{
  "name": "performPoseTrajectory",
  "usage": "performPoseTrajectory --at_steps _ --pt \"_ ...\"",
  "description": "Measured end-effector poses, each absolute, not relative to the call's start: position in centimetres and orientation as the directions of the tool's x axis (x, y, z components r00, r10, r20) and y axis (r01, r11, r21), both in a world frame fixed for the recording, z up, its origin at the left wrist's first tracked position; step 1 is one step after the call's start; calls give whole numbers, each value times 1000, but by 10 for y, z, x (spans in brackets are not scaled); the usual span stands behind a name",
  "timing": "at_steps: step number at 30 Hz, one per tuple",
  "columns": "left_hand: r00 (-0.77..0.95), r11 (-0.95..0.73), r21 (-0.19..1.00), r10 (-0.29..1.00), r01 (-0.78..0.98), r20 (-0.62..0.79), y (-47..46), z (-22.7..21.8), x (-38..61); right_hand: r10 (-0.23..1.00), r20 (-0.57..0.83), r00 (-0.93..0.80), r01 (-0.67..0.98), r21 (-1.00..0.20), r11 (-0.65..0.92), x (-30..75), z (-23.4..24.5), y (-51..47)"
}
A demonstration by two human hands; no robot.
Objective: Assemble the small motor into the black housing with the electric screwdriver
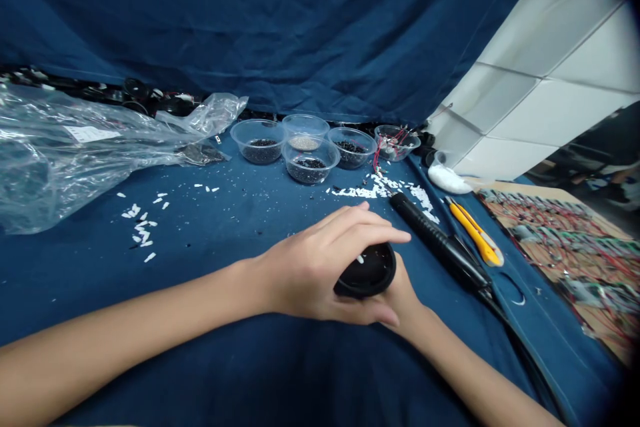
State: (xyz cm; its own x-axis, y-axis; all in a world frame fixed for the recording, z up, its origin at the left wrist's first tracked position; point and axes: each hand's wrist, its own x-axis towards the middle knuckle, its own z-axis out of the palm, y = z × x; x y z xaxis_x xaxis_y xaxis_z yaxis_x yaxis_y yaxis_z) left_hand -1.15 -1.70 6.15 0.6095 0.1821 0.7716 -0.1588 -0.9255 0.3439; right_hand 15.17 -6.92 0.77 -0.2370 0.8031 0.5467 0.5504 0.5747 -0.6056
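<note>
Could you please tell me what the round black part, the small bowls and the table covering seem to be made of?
Round black part: likely plastic or rubber, satin black, faint sheen. Small bowls: thin clear plastic; the contents show through the walls. Table covering: woven blue cloth, matte and creased.

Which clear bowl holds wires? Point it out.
The rightmost bowl: red wires stick out of it, while the other four hold small dark or pale grains.
</note>
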Motion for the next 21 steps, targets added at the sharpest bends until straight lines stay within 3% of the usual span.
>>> performPoseTrajectory --at_steps 3,9,21 --pt "637 -894 398 186 -206 748 -14 67 -13 822 516 -240 524 -644 557 150 8 -69" --pt "597 -891 436 283 -126 751 -21 66 -9 763 635 -120 503 -624 598 141 12 -74" --pt "534 -898 428 316 -97 784 -31 68 -8 835 545 -70 454 -728 514 140 -2 -81"
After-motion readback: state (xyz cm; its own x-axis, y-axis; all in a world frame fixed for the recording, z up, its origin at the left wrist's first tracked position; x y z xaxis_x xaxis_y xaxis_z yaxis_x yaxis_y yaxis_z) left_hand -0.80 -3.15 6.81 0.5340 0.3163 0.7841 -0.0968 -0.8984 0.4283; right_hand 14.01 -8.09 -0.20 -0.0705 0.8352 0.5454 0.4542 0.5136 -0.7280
